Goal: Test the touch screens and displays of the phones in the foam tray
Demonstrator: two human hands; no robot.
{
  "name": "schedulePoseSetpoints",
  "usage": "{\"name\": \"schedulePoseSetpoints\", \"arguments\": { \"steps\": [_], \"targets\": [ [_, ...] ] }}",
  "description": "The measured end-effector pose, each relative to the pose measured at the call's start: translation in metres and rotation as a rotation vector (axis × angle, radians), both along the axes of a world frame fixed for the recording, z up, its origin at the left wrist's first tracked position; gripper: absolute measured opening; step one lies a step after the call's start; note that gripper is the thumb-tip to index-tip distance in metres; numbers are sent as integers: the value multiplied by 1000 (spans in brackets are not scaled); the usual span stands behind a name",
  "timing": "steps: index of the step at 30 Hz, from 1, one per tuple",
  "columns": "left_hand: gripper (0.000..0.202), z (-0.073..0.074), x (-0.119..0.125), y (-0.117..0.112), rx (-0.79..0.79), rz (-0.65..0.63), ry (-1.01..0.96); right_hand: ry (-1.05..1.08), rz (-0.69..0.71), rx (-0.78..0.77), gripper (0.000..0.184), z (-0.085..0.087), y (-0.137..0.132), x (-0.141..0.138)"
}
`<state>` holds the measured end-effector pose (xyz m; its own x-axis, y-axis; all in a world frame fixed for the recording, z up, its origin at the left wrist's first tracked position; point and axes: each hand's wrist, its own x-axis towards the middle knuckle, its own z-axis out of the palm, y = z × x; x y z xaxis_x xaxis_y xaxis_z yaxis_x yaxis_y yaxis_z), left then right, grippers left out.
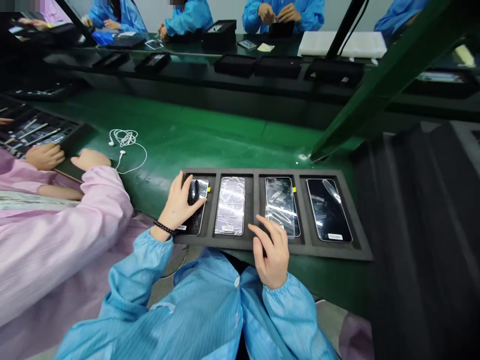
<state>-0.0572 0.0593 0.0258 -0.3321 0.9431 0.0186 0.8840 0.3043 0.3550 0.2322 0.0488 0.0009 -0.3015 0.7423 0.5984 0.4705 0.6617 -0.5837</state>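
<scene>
In front of me lies a dark foam tray (257,200) whose compartments hold several smartphones. My left hand (180,202), fingers spread, reaches over the leftmost phone (197,220) and covers part of it; whether it touches the phone I cannot tell. The second phone (230,205) is wrapped in shiny clear film with a white label near its bottom edge. Over the lower left of the third phone (279,195), which has a yellow tab, hovers my right hand (272,250), fingers apart and holding nothing. A dark-screened phone (328,210) occupies the rightmost compartment.
White wired earphones (127,142) lie on the green table (180,120). A person in pink sleeves (101,200) sits at left. A green post (375,95) slants at right, beside stacked dark trays (416,225). Workers in blue (283,12) sit across the bench.
</scene>
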Motion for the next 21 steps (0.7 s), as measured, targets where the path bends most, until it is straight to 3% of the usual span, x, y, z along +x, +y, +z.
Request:
{"name": "schedulePoseSetpoints", "arguments": {
  "steps": [4,9,15,21],
  "targets": [
    [41,2,-16,14,60,-156,-85,73,-6,-19,31,0,-6,5],
    [28,-2,-25,34,206,-41,-269,94,-21,-26,29,2,-4,3],
    [38,7,-32,23,402,103,-804,95,-22,-19,27,0,-3,4],
    [53,10,-19,-13,261,149,-1250,31,-60,-32,28,4,0,-6]
  ]
}}
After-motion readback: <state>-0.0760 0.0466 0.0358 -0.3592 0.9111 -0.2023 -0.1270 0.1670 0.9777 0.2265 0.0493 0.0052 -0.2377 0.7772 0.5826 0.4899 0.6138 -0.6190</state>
